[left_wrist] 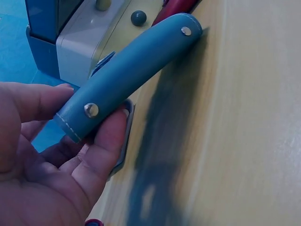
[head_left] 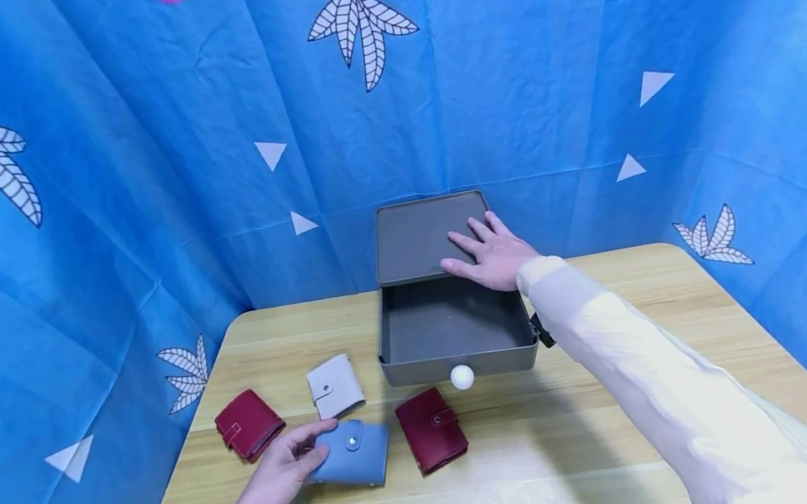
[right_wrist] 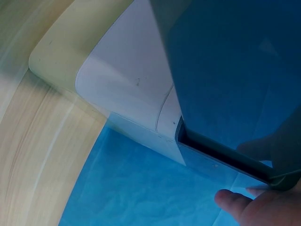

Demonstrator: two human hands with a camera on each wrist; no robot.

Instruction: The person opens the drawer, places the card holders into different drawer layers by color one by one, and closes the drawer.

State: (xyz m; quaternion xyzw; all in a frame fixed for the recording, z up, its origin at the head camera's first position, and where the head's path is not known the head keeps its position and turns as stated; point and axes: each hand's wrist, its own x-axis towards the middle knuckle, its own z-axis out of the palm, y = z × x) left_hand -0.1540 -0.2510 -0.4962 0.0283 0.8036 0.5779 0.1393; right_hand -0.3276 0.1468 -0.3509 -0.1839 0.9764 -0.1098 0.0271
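Between thumb and fingers, my left hand (head_left: 284, 471) pinches a blue snap wallet (head_left: 352, 452) by its left end. In the left wrist view the same wallet shows its rounded spine with two metal rivets, raised over the table with a shadow below. My right hand (head_left: 492, 258) lies with fingers spread at the right side of the grey top (head_left: 413, 242) of a drawer box. The box's drawer (head_left: 459, 367) is pulled out toward me, its inside bare, with a white round knob (head_left: 462, 377) on the front.
A dark red wallet (head_left: 431, 431) lies just right of the blue one. Behind my left hand are another red wallet (head_left: 248, 424) and a pale grey wallet (head_left: 335, 385). Blue patterned cloth (head_left: 522, 44) hangs around the back and sides of the wooden table (head_left: 508, 491).
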